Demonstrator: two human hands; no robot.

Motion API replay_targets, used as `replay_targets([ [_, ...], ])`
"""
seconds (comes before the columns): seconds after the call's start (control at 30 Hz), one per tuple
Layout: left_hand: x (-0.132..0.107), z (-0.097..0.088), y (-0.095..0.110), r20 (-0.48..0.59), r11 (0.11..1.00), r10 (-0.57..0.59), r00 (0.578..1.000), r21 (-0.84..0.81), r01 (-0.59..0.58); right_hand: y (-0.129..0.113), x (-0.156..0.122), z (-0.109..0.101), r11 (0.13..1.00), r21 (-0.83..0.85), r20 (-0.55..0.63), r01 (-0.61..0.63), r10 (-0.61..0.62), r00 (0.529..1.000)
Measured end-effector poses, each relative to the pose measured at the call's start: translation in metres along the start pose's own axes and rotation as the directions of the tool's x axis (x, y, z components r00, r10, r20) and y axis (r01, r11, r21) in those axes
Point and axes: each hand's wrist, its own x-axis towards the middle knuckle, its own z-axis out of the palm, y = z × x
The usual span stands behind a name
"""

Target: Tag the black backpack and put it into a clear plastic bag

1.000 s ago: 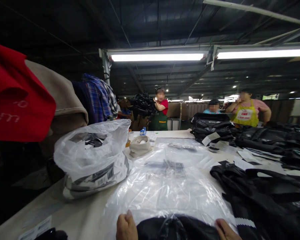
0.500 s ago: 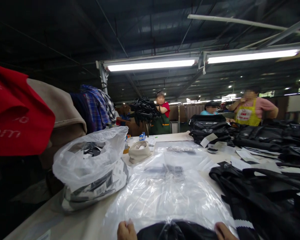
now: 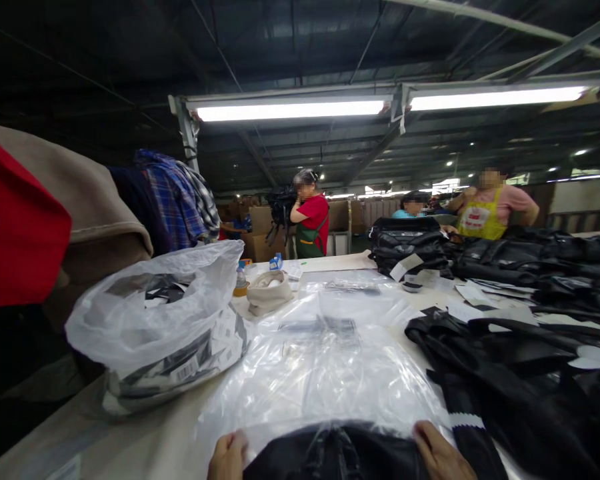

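Observation:
A black bag [image 3: 330,457] lies at the bottom edge in front of me, partly cut off by the frame, with a clear film over at least its top. Just beyond it a large clear plastic bag [image 3: 325,373] is spread flat on the table, with printed text on it. At the left side of the black bag, my left hand [image 3: 229,453] is closed with its fingers pinching the plastic. My right hand [image 3: 440,451] pinches the plastic at the right side. Its lower part is out of frame.
On the left stands a white plastic sack [image 3: 165,333] full of labels. Behind it are a beige cloth pouch [image 3: 269,291] and hanging clothes [image 3: 170,200]. Black bags [image 3: 520,373] and paper tags [image 3: 485,293] cover the right side. Co-workers [image 3: 313,220] stand across the table [image 3: 337,263].
Both hands and the black bag have come slightly higher into view, and more of the black bag shows. The co-worker in red has turned sideways. The camera has shifted a little.

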Motion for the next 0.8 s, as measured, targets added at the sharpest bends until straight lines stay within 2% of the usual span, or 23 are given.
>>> replay_targets([
  [0.13,-0.008,-0.014,0.003,0.157,0.963,-0.100,0.982,-0.234,0.136,-0.005,-0.005,-0.002,1.000,0.019,-0.026,0.005,-0.004,1.000],
  [0.27,-0.011,-0.034,0.001,0.234,0.939,-0.165,0.958,-0.260,0.225,-0.003,-0.007,-0.003,0.999,0.044,-0.007,0.003,-0.003,1.000],
  [0.37,-0.012,-0.049,-0.006,0.248,0.959,-0.183,0.951,-0.168,0.228,-0.004,-0.010,-0.005,0.997,0.077,-0.004,0.017,-0.017,1.000],
  [0.47,-0.016,-0.060,-0.014,0.244,0.991,-0.131,0.961,0.049,0.123,-0.007,-0.012,-0.011,0.994,0.106,-0.006,0.035,-0.035,0.999],
  [0.57,-0.020,-0.068,-0.018,0.216,0.974,-0.081,0.973,0.226,0.031,-0.012,-0.015,-0.018,0.990,0.125,-0.010,0.063,-0.063,0.998],
  [0.8,-0.037,-0.085,-0.018,0.226,0.966,-0.094,0.969,0.255,0.034,-0.008,-0.021,-0.028,0.991,0.099,-0.035,0.091,-0.088,0.996],
])
